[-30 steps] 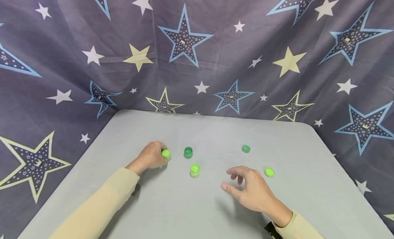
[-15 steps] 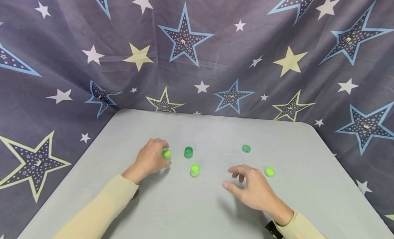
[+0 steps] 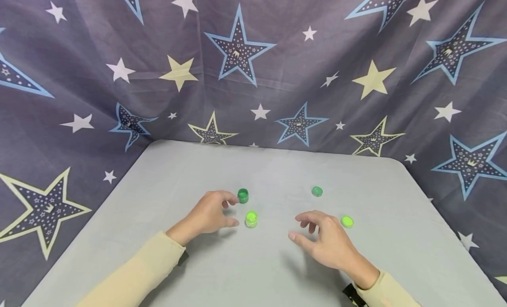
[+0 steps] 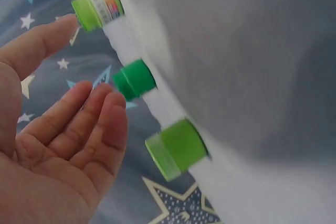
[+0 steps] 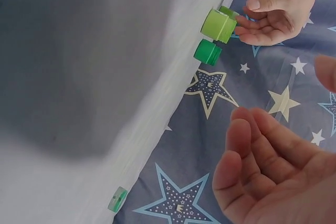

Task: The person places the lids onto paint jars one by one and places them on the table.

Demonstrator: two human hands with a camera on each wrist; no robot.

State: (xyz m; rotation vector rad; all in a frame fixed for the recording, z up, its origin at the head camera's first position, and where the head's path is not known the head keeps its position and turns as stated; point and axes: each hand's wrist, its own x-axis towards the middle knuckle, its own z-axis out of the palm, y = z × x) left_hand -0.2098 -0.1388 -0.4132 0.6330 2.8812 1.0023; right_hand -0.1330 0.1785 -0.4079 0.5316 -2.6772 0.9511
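My left hand (image 3: pixel 211 213), fingers loosely curved and thumb apart, hovers left of a small light green paint jar (image 3: pixel 251 219) without its lid. Just behind that jar stands a dark green jar (image 3: pixel 243 195), near the left fingertips. Another light green jar (image 4: pixel 177 149) stands upright in the left wrist view; in the head view my left hand hides it. Nothing lies in the left palm. My right hand (image 3: pixel 326 242) hovers over the table with relaxed, bent fingers and holds nothing. Nearest to it lies a light green lid (image 3: pixel 347 221).
A dark green lid (image 3: pixel 317 191) lies farther back on the right half of the grey-white table (image 3: pixel 277 170). A dark curtain with stars (image 3: pixel 277 78) hangs around the back and sides of the table.
My left hand has let go of the leftmost light green jar and moved right, towards the lidless light green jar. My right hand has hardly moved.
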